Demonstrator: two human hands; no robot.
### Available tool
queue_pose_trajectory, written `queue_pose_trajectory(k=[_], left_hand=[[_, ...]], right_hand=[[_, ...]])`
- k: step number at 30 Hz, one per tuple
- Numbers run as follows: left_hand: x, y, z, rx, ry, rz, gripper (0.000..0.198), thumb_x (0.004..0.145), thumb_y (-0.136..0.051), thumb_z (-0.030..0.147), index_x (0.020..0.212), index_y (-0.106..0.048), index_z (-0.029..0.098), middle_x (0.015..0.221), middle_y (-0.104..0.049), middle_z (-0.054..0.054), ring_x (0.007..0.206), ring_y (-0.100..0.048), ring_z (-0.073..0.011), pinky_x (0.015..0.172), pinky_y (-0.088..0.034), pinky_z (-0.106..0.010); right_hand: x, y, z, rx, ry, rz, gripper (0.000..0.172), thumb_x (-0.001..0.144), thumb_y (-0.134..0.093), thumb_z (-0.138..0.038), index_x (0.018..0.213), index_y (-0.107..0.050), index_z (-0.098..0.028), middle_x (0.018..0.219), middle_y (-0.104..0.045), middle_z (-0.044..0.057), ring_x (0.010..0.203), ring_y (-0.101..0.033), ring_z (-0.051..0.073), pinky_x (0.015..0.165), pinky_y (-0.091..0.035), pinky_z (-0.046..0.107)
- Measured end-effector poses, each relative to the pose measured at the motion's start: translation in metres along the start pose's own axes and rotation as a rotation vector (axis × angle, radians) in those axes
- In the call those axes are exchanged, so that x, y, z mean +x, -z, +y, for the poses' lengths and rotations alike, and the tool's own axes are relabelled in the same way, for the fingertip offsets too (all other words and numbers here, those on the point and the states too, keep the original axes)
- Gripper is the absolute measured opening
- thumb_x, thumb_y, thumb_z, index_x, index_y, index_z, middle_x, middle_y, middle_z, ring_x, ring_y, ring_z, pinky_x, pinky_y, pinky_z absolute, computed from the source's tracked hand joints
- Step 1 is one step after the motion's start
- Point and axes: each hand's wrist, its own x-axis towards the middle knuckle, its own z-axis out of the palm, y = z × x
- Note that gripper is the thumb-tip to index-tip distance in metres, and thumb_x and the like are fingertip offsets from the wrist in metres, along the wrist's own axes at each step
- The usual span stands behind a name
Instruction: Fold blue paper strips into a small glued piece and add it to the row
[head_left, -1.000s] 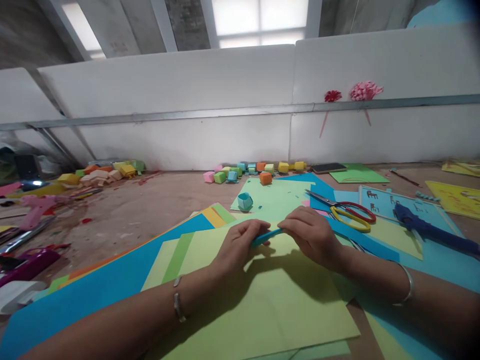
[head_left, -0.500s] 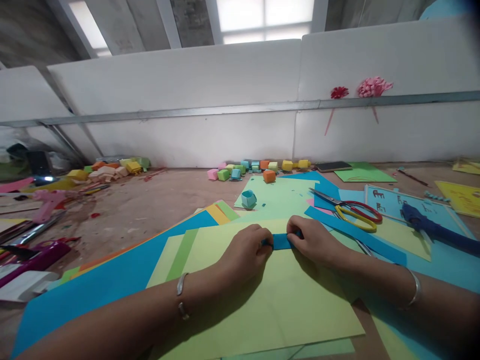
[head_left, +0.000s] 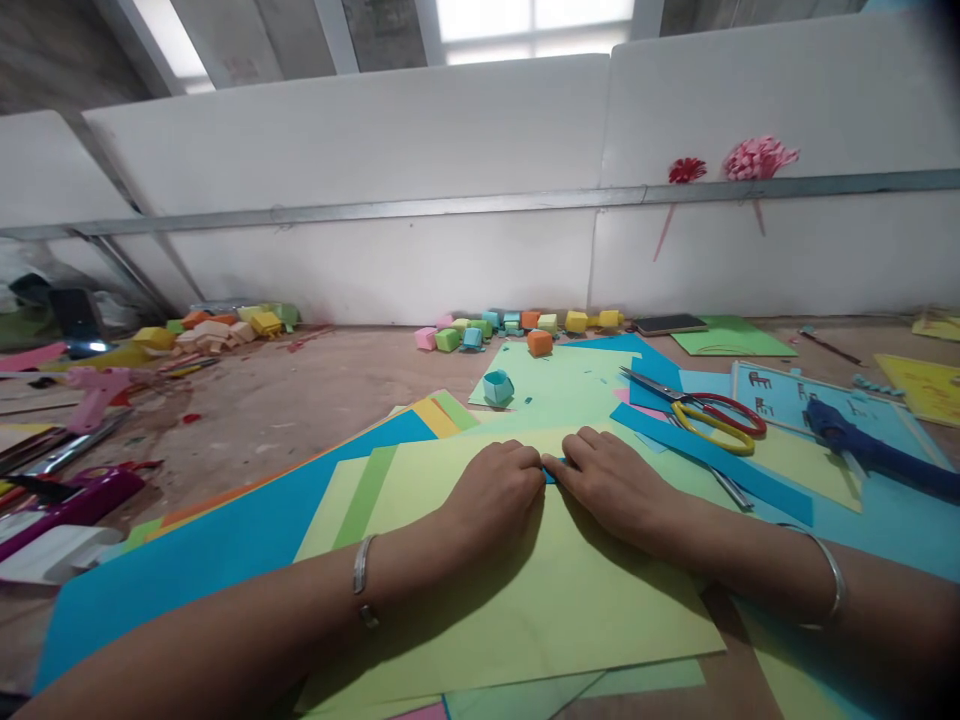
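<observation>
My left hand (head_left: 495, 492) and my right hand (head_left: 611, 477) meet over a pale yellow-green paper sheet (head_left: 585, 600). Between their fingertips a small bit of a blue paper strip (head_left: 550, 476) shows; the fingers cover the rest of it. Both hands are closed on this strip, the right fingertips pressing down at its edge. Beyond them stands a small light-blue folded paper shape (head_left: 498, 388), open at the top. To the right lie scissors (head_left: 712, 420) with red and yellow handles, next to another blue paper strip (head_left: 720, 465).
Several small coloured paper cubes (head_left: 539, 343) line the wall's foot. A dark blue glue gun (head_left: 870, 455) lies at right, a pink glue gun (head_left: 97, 390) at left. A large blue sheet (head_left: 180, 590) spreads under my left arm. A phone (head_left: 669, 324) rests at the back.
My hands have come closer together, and much less of the blue strip shows between them. My right fingers have shifted slightly left along it. The view has tilted a little.
</observation>
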Motion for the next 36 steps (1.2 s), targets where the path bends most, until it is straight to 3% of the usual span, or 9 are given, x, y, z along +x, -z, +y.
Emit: queue_pose_trajectory(k=[5, 10, 14, 17, 22, 28, 31, 34, 36], left_hand=[[-0.001, 0.002, 0.000, 0.008, 0.017, -0.037, 0.024, 0.083, -0.047, 0.007, 0.072, -0.067, 0.015, 0.071, -0.063, -0.008, 0.069, -0.057, -0.0194, 0.068, -0.044, -0.033], [-0.002, 0.003, 0.003, 0.039, 0.008, -0.057, 0.024, 0.084, -0.047, 0.008, 0.076, -0.068, 0.015, 0.075, -0.064, -0.009, 0.071, -0.058, -0.0202, 0.068, -0.044, -0.034], [0.000, 0.005, 0.003, 0.071, 0.002, -0.063, 0.022, 0.083, -0.048, 0.010, 0.071, -0.066, 0.015, 0.073, -0.064, -0.009, 0.068, -0.057, -0.0198, 0.064, -0.041, -0.034], [0.001, 0.006, 0.002, 0.076, -0.013, -0.074, 0.020, 0.081, -0.050, 0.011, 0.067, -0.063, 0.016, 0.070, -0.063, -0.007, 0.066, -0.056, -0.0195, 0.062, -0.038, -0.034], [-0.003, 0.006, 0.001, 0.102, -0.063, -0.079, 0.014, 0.078, -0.051, 0.011, 0.069, -0.060, 0.015, 0.070, -0.061, -0.007, 0.065, -0.055, -0.0193, 0.060, -0.037, -0.034], [-0.004, 0.008, 0.000, 0.158, -0.122, -0.125, 0.015, 0.077, -0.049, 0.007, 0.074, -0.062, 0.014, 0.076, -0.063, -0.009, 0.070, -0.056, -0.0211, 0.061, -0.039, -0.035], [-0.003, 0.009, 0.002, 0.171, -0.151, -0.134, 0.014, 0.079, -0.049, 0.010, 0.072, -0.060, 0.014, 0.074, -0.062, -0.009, 0.066, -0.055, -0.0203, 0.059, -0.038, -0.035], [-0.004, 0.009, 0.007, 0.144, -0.128, -0.087, 0.019, 0.086, -0.045, 0.015, 0.073, -0.059, 0.015, 0.075, -0.062, -0.008, 0.065, -0.053, -0.0193, 0.059, -0.038, -0.034], [-0.004, 0.009, 0.007, 0.130, -0.113, -0.068, 0.022, 0.089, -0.043, 0.015, 0.077, -0.061, 0.015, 0.079, -0.063, -0.008, 0.067, -0.055, -0.0197, 0.061, -0.039, -0.034]], right_hand=[[-0.004, 0.008, 0.000, -0.155, -0.029, -0.223, 0.017, 0.085, -0.058, -0.007, 0.075, -0.069, -0.016, 0.083, -0.063, 0.011, 0.080, -0.052, 0.023, 0.059, -0.028, 0.034], [-0.016, 0.018, 0.000, -0.313, -0.112, -0.345, 0.015, 0.078, -0.064, -0.009, 0.065, -0.067, -0.016, 0.076, -0.059, 0.012, 0.080, -0.050, 0.026, 0.060, -0.027, 0.035], [-0.018, 0.021, -0.009, -0.346, -0.210, -0.175, 0.020, 0.084, -0.052, -0.004, 0.084, -0.069, -0.014, 0.083, -0.061, 0.013, 0.078, -0.048, 0.025, 0.060, -0.026, 0.036], [-0.016, 0.018, -0.018, -0.205, -0.058, -0.129, 0.022, 0.088, -0.048, -0.007, 0.087, -0.068, -0.017, 0.083, -0.060, 0.011, 0.074, -0.046, 0.022, 0.058, -0.025, 0.035], [-0.019, 0.019, -0.022, -0.243, 0.019, -0.371, 0.020, 0.079, -0.058, -0.008, 0.065, -0.068, -0.017, 0.068, -0.056, 0.011, 0.071, -0.046, 0.023, 0.058, -0.025, 0.035], [-0.024, 0.033, -0.015, -0.340, -0.177, -0.504, 0.021, 0.076, -0.058, -0.002, 0.063, -0.069, -0.013, 0.062, -0.056, 0.012, 0.066, -0.049, 0.023, 0.057, -0.025, 0.034], [-0.017, 0.032, -0.013, -0.285, -0.254, -0.353, 0.024, 0.080, -0.050, 0.001, 0.072, -0.070, -0.011, 0.072, -0.060, 0.015, 0.072, -0.052, 0.025, 0.058, -0.026, 0.035], [-0.008, 0.021, -0.012, -0.114, -0.046, -0.171, 0.027, 0.090, -0.043, -0.003, 0.093, -0.068, -0.012, 0.092, -0.064, 0.014, 0.084, -0.053, 0.024, 0.063, -0.032, 0.035], [-0.005, 0.012, -0.011, -0.008, 0.043, -0.180, 0.026, 0.094, -0.042, -0.008, 0.097, -0.066, -0.013, 0.097, -0.063, 0.012, 0.086, -0.053, 0.022, 0.067, -0.034, 0.034]])
